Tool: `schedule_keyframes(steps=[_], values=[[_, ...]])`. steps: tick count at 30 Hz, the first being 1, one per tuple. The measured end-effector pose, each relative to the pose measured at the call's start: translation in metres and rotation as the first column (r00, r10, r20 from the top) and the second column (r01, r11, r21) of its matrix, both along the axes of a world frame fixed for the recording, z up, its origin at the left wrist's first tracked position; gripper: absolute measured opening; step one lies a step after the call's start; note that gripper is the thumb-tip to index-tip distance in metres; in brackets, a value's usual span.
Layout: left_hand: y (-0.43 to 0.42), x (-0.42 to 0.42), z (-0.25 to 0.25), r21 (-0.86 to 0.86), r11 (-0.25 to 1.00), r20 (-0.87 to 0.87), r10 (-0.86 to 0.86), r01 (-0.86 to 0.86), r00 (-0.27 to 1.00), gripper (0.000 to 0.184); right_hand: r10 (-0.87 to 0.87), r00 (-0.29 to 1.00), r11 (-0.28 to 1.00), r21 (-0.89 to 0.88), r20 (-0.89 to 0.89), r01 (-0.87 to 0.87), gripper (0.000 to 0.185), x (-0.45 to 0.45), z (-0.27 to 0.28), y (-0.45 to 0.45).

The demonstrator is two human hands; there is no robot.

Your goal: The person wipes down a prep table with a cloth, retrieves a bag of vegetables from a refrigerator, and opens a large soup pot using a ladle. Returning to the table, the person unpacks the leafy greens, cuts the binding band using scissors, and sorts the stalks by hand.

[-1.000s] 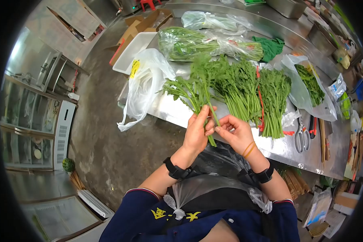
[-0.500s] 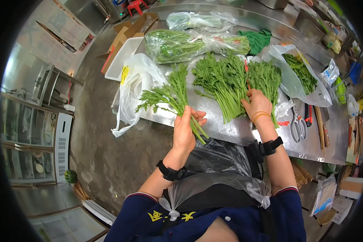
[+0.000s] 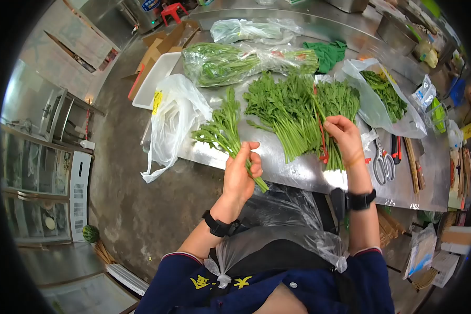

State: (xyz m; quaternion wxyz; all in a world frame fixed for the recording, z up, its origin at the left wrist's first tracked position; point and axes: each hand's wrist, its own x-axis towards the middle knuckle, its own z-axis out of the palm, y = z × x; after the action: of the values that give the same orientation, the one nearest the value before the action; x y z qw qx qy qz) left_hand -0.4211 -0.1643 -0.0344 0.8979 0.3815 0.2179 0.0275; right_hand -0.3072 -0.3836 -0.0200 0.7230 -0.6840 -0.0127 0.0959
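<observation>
The left hand [image 3: 242, 170] is partly closed around a small bunch of leafy green stems [image 3: 222, 125], held over the near edge of the shiny steel table [image 3: 298, 180]. Its palm and fingers hide the middle of the stems; the cut ends poke out below.

The right hand [image 3: 345, 137] has thumb and forefinger nearly together at a thin green stem, its other fingers loosely bent. Whether the stem is free of the greens behind cannot be told. This hand covers part of the right-hand bundle of greens [image 3: 340, 99], which lies beside the wider pile of leafy greens [image 3: 282, 115]. A narrow red strip [image 3: 321, 125] runs between them, partly hidden by leaves.

Grey-handled metal scissors [image 3: 383, 167] lie to the right, their blade tips hard to make out. Glare blurs the contents of the long clear plastic bag [image 3: 246, 63] behind.
</observation>
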Motion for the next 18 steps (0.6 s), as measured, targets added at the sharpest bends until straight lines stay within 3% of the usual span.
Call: schedule_keyframes(steps=[2,5,9,13,18], values=[[-0.007,-0.001,0.001,0.001,0.999,0.012,0.036,-0.036,0.999,0.026,0.032,0.991,0.999,0.008,0.128,-0.033,0.013,-0.005,0.008,0.005],[-0.009,0.001,0.0,0.0,1.0,0.024,-0.006,0.006,1.0,0.024,0.05,0.994,0.999,0.017,0.102,-0.052,0.012,-0.007,-0.004,0.016],[-0.013,0.004,0.001,-0.009,0.999,0.109,-0.052,0.053,0.993,0.029,0.149,0.96,0.988,-0.009,0.236,-0.151,0.011,-0.042,0.003,0.056],[-0.016,0.004,0.017,-0.012,0.997,0.16,-0.075,0.078,0.984,0.031,0.292,0.863,0.939,-0.293,0.412,-0.178,0.014,-0.065,0.003,0.077],[-0.006,0.001,0.002,0.003,0.995,0.171,-0.102,0.103,0.98,0.03,0.362,0.796,0.891,-0.432,0.484,-0.143,0.014,-0.07,0.005,0.08]])
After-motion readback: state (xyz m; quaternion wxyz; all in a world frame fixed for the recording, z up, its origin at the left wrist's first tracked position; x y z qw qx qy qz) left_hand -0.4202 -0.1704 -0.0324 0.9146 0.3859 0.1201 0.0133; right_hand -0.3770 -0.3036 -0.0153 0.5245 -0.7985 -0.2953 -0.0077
